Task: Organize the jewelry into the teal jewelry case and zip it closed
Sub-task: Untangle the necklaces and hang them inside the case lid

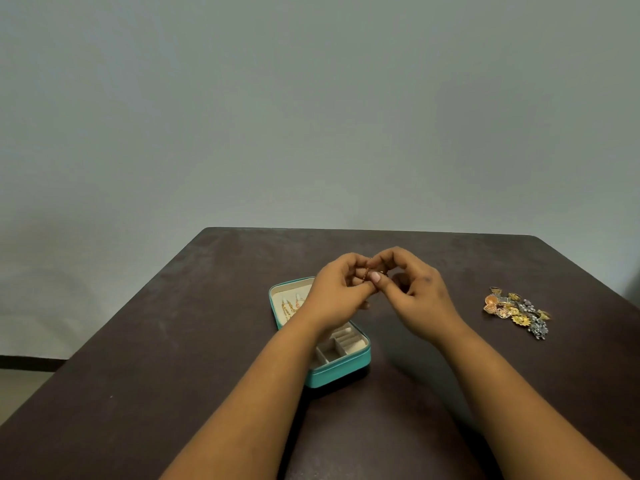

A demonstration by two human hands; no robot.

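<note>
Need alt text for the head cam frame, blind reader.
Both hands, left hand and right hand, pinch a small gold piece above an open teal jewelry case on a dark table; loose jewelry pile lies right.

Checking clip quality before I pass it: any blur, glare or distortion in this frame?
Head view: soft, even light, no glare; wide-angle bend shows along the table edge; faint shadows lie beside the teal jewelry case; the left hand and right hand look slightly soft, so the gold piece pinched between them is hard to identify.
</note>
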